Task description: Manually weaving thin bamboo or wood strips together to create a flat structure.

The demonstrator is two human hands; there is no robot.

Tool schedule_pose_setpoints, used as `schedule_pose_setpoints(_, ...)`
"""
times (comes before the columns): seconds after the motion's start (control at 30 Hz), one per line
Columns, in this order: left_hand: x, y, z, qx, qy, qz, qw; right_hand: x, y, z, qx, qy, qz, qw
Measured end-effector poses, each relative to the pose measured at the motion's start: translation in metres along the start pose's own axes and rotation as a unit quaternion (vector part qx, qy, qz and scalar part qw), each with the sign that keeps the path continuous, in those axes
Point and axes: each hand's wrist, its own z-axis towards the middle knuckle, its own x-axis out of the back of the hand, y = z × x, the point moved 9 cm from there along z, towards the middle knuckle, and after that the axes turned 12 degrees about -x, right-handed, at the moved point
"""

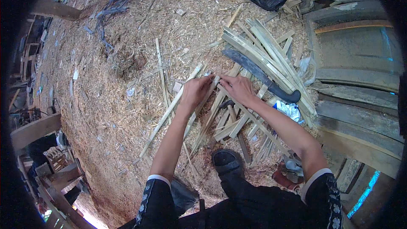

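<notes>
The landmark was the large knife (262,76), which lay blade-up-left across the pile of split bamboo strips (271,55), its dark handle pointing lower right. Left of the knife, the left hand (196,92) was closed in a pinching grip on the end of a thin bamboo strip (214,80); just right of it, and still left of the blade, the right hand (238,88) pinched the same strip, the two hands nearly touching. The strip sat directly below-left of the knife blade, above a fan of loose slats (224,123) that ran down toward a black shoe (227,161). For a clean result, the two grips should probably stay close together and pull evenly, so the strip parts along its grain rather than snapping. Far left of the knife, the floor was covered in shavings (106,101), with a long single slat (169,110) lying diagonally; this side offered the most open room for moving. Right of the knife, weathered planks (356,85) formed a raised edge, leaving little room. The blade edge, close to the right hand, was judged the main hazard.
</notes>
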Motion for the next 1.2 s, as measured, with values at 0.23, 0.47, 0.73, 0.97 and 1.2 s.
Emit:
schedule_pose_setpoints(0.23,-0.003,0.002,0.001,-0.072,-0.033,0.063,0.995,-0.002,-0.004,-0.009,0.022,0.007,0.014,1.0)
schedule_pose_setpoints(0.47,-0.01,0.003,0.002,-0.105,-0.022,0.122,0.987,-0.011,-0.008,-0.022,0.03,-0.016,-0.088,0.996)
schedule_pose_setpoints(0.73,-0.005,0.006,0.016,-0.174,-0.094,0.188,0.962,-0.015,-0.022,-0.005,-0.001,-0.088,-0.123,0.989)
schedule_pose_setpoints(0.97,0.079,0.046,0.03,-0.123,0.006,0.151,0.981,0.052,-0.067,0.002,0.138,0.044,-0.007,0.989)
schedule_pose_setpoints(1.2,0.115,0.067,0.004,-0.135,0.056,0.225,0.963,0.061,-0.101,-0.014,0.199,0.078,0.019,0.977)
